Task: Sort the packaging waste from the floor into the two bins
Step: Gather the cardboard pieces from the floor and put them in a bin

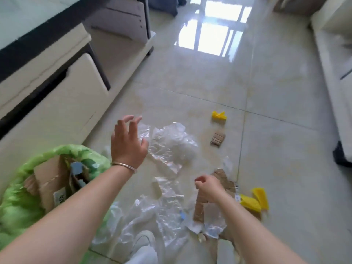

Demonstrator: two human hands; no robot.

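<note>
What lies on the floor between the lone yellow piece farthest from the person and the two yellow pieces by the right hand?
In the head view, a small cardboard piece lies between the far yellow piece and the yellow pair; otherwise bare floor.

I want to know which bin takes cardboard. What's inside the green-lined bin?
Brown cardboard pieces stand in the green-lined bin, with something blue among them. Anything lower down is hidden by the cardboard and the left forearm.
</note>
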